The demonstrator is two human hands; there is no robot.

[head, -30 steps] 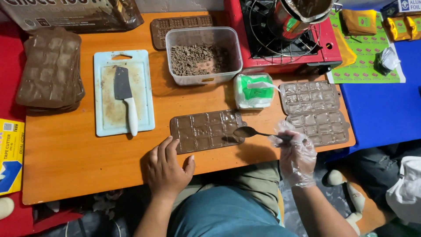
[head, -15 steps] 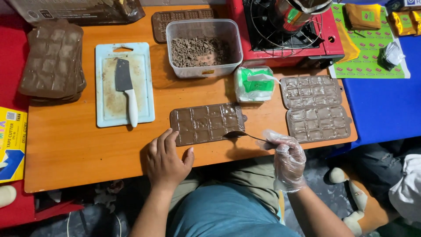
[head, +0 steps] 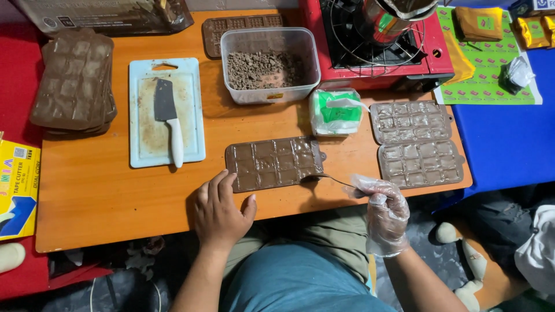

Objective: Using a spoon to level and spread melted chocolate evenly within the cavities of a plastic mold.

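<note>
Your hands sit low in the frame, at the near edge of the orange desk (head: 104, 202). Your left hand (head: 222, 211) is bare and lies flat on the wood with fingers spread and released, its fingertips touching the lower left corner of the chocolate mould (head: 274, 163). Your right hand (head: 384, 214), in a clear plastic glove, is pinched around the handle of a spoon (head: 326, 178), whose bowl rests at the lower right edge of that mould.

The mould lies at the centre of the frame, a brown rectangular tray of square cells filled with chocolate (the surface looks smeared and glossy). To its right, two more moulds (head: 416, 143) lie one above the other, touching, their cells a duller grey-brown. Just above the centre mould stands a small clear bag with green inside (head: 335, 112), and above that a clear plastic tub (head: 269, 63) holding brown crumbs.

Left of centre, a pale blue cutting board (head: 144, 150) carries a small cleaver with a white handle (head: 167, 118). In the upper left, a stack of brown moulds (head: 75, 81) rests partly over the desk's edge. A red gas stove (head: 428, 58) with a metal pot (head: 393, 17) fills the upper right.
</note>
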